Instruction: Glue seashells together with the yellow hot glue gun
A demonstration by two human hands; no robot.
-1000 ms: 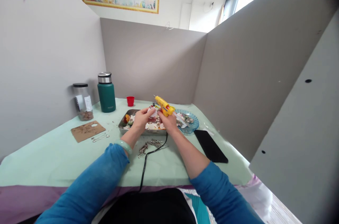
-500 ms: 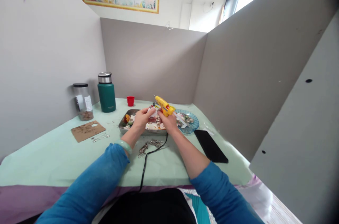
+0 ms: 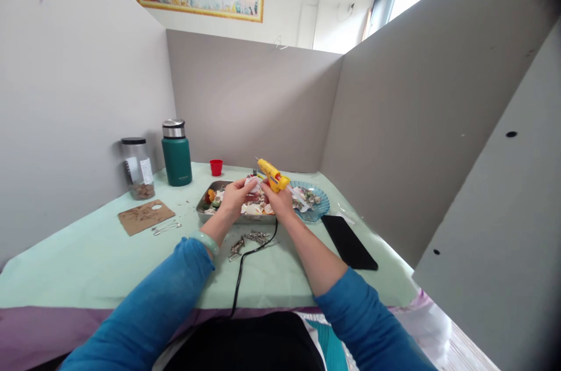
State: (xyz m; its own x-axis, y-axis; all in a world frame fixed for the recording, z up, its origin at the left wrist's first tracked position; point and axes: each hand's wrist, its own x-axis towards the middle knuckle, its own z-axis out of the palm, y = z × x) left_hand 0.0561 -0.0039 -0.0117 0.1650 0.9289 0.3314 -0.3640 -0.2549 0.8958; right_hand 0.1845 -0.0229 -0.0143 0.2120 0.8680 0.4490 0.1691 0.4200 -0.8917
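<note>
My left hand (image 3: 234, 197) is closed on a small white piece (image 3: 251, 185) above a metal tray (image 3: 258, 219) of mixed small pieces. Close beside it, my right hand (image 3: 279, 200) is closed round the yellow glue gun (image 3: 274, 175), whose nozzle points up and to the left. The fingertips of both hands are near the white piece; whether the right ones touch it is too small to tell. A black cord (image 3: 240, 277) runs from below the right hand to the table's front edge.
Metal clips (image 3: 236, 247) lie before the tray. A blue plate (image 3: 323, 203) of small pieces and a black phone-like slab (image 3: 349, 242) are at right. At left are a brown card (image 3: 139, 220), pins (image 3: 166, 227), a jar (image 3: 138, 169), a green bottle (image 3: 177, 158) and a red cup (image 3: 216, 167).
The white piece has turned slightly in my left fingers. Both hands and the glue gun have otherwise hardly moved.
</note>
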